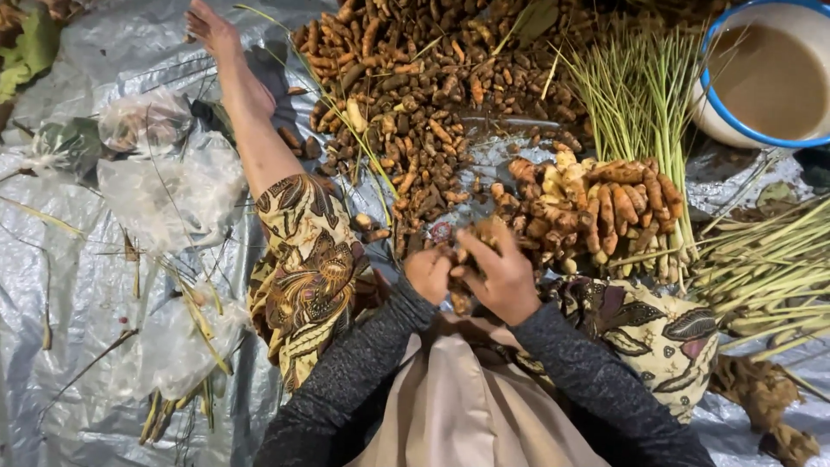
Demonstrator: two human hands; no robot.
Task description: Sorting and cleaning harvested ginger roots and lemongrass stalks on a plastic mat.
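My left hand (427,272) and my right hand (499,270) meet close in front of my lap, both closed around a clump of small orange-brown turmeric roots (467,246). Just beyond them lies a cluster of larger, paler rhizomes (596,207). A big heap of small turmeric roots (415,95) spreads over the grey plastic sheet (78,277) farther away. My outstretched leg in a patterned cloth (298,259) runs to the upper left, the bare foot (212,30) at its end.
Bundles of lemongrass stalks (644,95) stand behind the rhizomes, and more stalks (769,268) lie at the right. A white basin with a blue rim (735,130) holds murky water at the top right. Crumpled clear plastic bags (169,186) lie at the left.
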